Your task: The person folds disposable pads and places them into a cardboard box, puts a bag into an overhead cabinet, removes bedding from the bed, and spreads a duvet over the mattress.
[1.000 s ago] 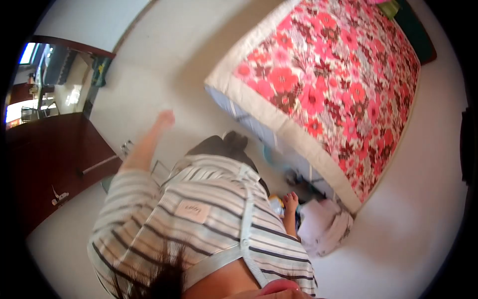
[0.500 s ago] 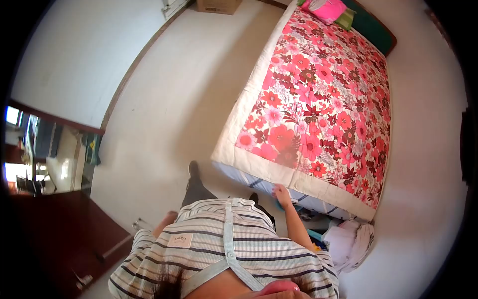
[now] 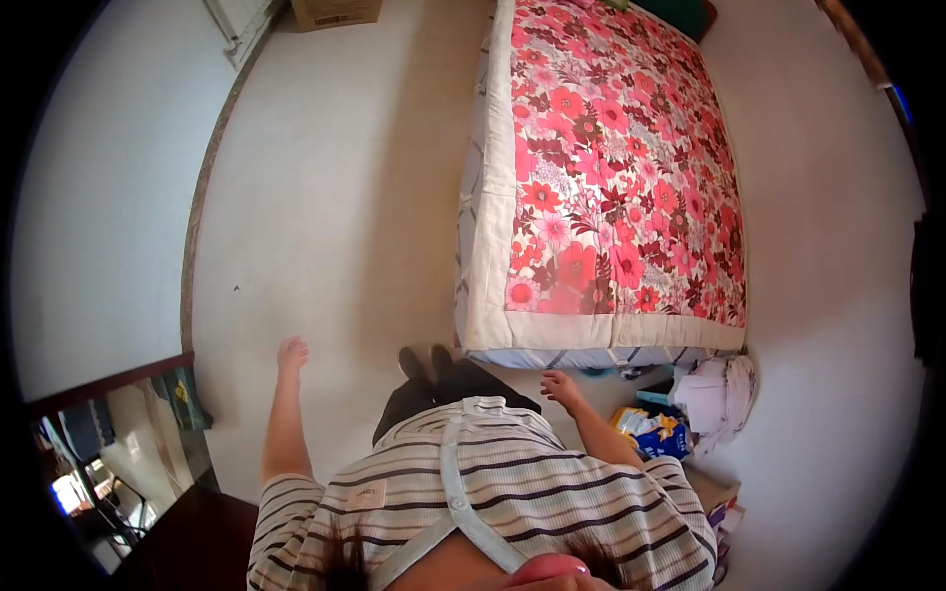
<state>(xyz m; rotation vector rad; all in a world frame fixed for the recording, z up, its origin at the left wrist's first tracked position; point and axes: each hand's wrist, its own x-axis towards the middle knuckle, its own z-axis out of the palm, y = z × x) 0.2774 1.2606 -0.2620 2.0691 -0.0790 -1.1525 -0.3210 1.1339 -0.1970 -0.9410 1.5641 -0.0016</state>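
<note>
My left hand (image 3: 293,354) hangs over the bare floor on the left, with loosely bent fingers and nothing in them. My right hand (image 3: 560,387) is just off the foot of the bed, its fingers apart and holding nothing. Nearest to it is the bed's blue-and-white patterned side (image 3: 581,359). A quilt with red and pink flowers (image 3: 611,197) and a cream border lies spread over the bed.
Beyond the bed's foot, to the right, are a blue and yellow package (image 3: 655,433) and a pale bundle of cloth (image 3: 719,399). A cardboard box (image 3: 336,12) stands at the far left by the wall. Dark furniture (image 3: 187,537) is at the lower left.
My view has turned and I have stepped back slightly from the bed. My left hand has swung forward into full view. My right hand has moved away from the bed's edge.
</note>
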